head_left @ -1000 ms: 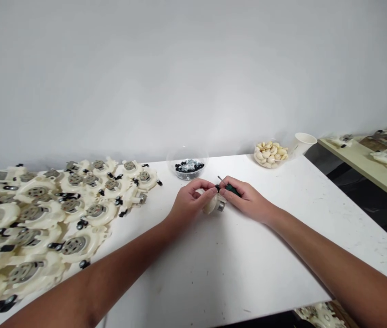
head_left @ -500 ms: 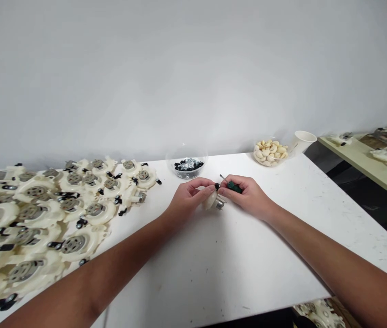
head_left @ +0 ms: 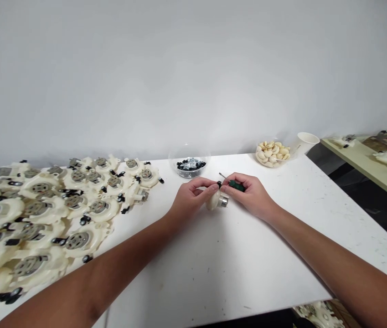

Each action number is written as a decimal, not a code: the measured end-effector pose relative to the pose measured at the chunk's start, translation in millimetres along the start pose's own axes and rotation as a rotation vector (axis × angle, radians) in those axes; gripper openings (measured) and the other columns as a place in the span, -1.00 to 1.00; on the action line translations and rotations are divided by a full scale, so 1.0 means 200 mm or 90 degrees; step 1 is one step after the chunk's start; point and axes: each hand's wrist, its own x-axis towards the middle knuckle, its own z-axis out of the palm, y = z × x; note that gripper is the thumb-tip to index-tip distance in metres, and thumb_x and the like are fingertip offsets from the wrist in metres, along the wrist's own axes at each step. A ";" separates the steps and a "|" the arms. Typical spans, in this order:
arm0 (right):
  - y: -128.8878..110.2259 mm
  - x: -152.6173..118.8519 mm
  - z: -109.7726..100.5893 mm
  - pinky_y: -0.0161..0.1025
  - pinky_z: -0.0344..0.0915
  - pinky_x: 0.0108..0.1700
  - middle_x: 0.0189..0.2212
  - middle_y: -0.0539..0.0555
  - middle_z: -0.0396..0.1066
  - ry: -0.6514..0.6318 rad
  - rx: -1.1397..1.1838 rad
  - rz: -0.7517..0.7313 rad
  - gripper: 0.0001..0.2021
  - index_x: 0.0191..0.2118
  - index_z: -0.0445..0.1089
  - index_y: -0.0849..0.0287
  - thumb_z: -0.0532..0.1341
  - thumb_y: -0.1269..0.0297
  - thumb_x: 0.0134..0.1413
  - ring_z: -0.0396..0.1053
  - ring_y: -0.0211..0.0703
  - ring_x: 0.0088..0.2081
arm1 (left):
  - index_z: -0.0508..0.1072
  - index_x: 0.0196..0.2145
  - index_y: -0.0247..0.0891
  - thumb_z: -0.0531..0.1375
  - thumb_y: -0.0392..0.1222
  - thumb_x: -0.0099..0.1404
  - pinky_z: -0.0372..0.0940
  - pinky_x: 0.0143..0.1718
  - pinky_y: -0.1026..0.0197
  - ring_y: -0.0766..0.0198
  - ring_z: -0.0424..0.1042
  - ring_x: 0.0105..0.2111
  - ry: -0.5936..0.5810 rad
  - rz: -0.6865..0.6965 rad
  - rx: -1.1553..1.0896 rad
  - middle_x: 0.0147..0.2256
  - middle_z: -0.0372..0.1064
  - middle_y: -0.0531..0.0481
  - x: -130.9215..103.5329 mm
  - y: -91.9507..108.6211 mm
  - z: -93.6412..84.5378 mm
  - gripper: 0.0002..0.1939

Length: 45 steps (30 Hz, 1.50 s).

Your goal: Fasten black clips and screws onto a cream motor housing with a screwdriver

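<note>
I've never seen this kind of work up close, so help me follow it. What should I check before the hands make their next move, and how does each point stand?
1. White part gripped by the left hand: ok.
2. Screwdriver held in the right hand: ok, its green handle shows.
3. Screwdriver tip resting on the part: not ok, it points up and away.
4. Small black piece properly seated: cannot tell, the hands partly cover it.
5. Clear bowl of black pieces nearby: ok, just beyond the hands.
</note>
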 end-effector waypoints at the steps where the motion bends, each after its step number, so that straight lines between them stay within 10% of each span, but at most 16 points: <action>1: 0.00 0.00 0.00 -0.21 0.23 -0.24 -0.38 0.00 0.49 0.000 0.002 -0.001 -0.80 -0.28 0.52 0.12 0.36 0.09 0.19 0.35 -0.16 -0.32 | 0.63 -0.22 -0.28 0.35 0.08 0.28 0.36 -0.27 0.23 0.21 0.47 -0.30 0.004 0.009 -0.004 -0.25 0.53 -0.08 0.00 0.00 0.00 -0.65; 17: 0.02 0.00 0.02 -0.24 0.12 -0.35 -0.48 -0.05 0.33 0.025 0.024 0.047 -0.67 -0.40 0.44 0.16 0.39 -0.01 0.13 0.20 -0.23 -0.42 | 0.53 -0.21 -0.29 0.34 0.10 0.30 0.25 -0.37 0.29 0.31 0.37 -0.40 -0.017 -0.012 -0.009 -0.38 0.41 0.04 0.00 -0.01 0.00 -0.64; 24: 0.03 0.01 -0.02 -0.28 0.06 -0.42 -0.52 -0.15 0.11 0.020 0.136 0.049 -0.82 -0.11 0.26 0.01 0.22 0.10 0.30 0.12 -0.24 -0.47 | 0.38 -0.18 -0.23 0.22 0.08 0.42 0.20 -0.46 0.32 0.37 0.27 -0.52 0.032 -0.015 -0.060 -0.46 0.31 0.12 0.00 -0.03 0.02 -0.70; 32: -0.02 0.02 -0.07 -0.17 0.20 -0.29 -0.24 0.07 0.44 0.086 -0.200 -0.129 -0.91 -0.16 0.42 0.07 0.26 0.30 0.21 0.34 -0.09 -0.26 | 0.37 -0.20 -0.21 0.17 0.07 0.44 0.24 -0.43 0.30 0.35 0.27 -0.49 0.100 0.018 -0.038 -0.43 0.28 0.11 0.00 -0.04 0.02 -0.72; 45: -0.03 0.01 -0.07 -0.14 0.26 -0.25 -0.17 0.11 0.42 0.084 -0.173 -0.142 -0.88 -0.08 0.41 0.07 0.22 0.23 0.32 0.37 -0.05 -0.18 | 0.36 -0.19 -0.19 0.14 -0.02 0.47 0.21 -0.43 0.30 0.33 0.25 -0.50 0.149 0.013 -0.023 -0.48 0.27 0.13 -0.01 -0.02 0.03 -0.81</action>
